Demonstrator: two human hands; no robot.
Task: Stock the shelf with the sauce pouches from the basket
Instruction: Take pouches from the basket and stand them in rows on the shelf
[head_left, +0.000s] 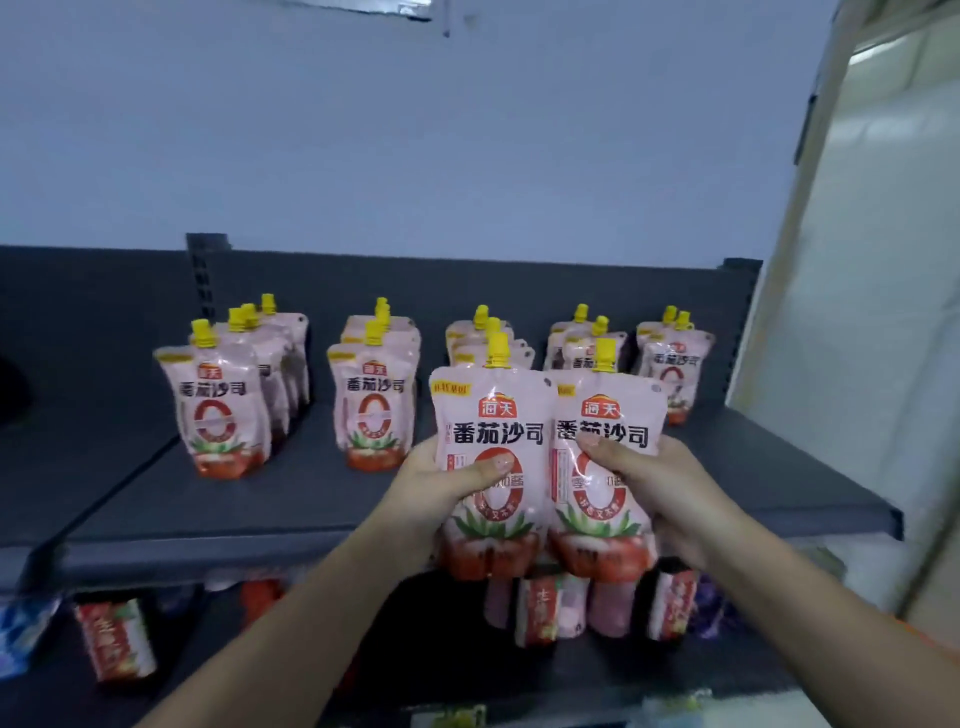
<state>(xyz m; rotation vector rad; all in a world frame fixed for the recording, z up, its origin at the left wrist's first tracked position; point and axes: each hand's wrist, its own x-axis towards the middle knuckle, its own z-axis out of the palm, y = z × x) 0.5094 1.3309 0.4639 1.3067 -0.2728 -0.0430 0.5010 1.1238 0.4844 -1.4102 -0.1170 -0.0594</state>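
My left hand (434, 486) grips a pink tomato sauce pouch with a yellow cap (493, 410), held upright above the front edge of the dark shelf (234, 525). Right beside it, touching, is a second identical pouch (608, 410) gripped by my right hand (660, 488). Behind them on the shelf stand several rows of the same pouches: a far-left row (223, 410), a second row (371, 410), two rows partly hidden by the held pouches, and a right row (672, 364). The basket is out of view.
A lower shelf (415, 649) carries red packets (117, 642) and more pouches (550, 608). A grey wall rises behind the shelf. A pale door frame (789, 249) borders the shelf's right end. A bare stretch of shelf lies at the left.
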